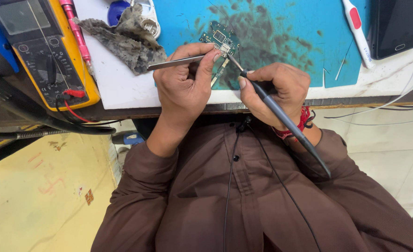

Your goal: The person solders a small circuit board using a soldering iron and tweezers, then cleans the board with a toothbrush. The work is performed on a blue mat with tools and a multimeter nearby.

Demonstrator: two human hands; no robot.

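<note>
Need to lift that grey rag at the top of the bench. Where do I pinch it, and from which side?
Pinch the dirty grey rag at its loose lower lobe on bare white board, coming from the near edge. Its top is bunched against the blue-and-white object, and the pink tool lies close to its left tail.

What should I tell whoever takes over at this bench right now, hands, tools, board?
Left hand: fingers pinch metal tweezers, tips at the small green circuit board.
Right hand: grips the soldering iron like a pen, tip on the same spot.
The board lies on the stained blue mat.
Joint work is underway; whether solder has flowed cannot be told.
Multimeter sits far left.
</note>
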